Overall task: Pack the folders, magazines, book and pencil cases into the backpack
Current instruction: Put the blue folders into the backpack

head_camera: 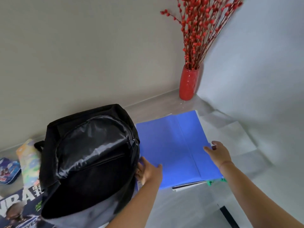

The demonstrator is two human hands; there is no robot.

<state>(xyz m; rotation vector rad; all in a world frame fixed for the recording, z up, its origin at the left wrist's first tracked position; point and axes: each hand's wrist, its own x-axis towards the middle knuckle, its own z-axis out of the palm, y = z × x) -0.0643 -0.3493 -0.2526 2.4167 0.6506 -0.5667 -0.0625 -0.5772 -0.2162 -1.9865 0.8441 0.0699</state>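
Large white letters reading "NBA" stood across the top of the magazine that lay at the near left corner of the desk, partly under the black backpack. Just right of those letters were smaller white lines, too small and cut off to read. Lower on the same cover ran a band with white letters ending in "VES", the start hidden, and a small patch of green lettering near the backpack's edge stayed illegible. A green strip poking out beneath the blue folder carried marks that could not be made out.
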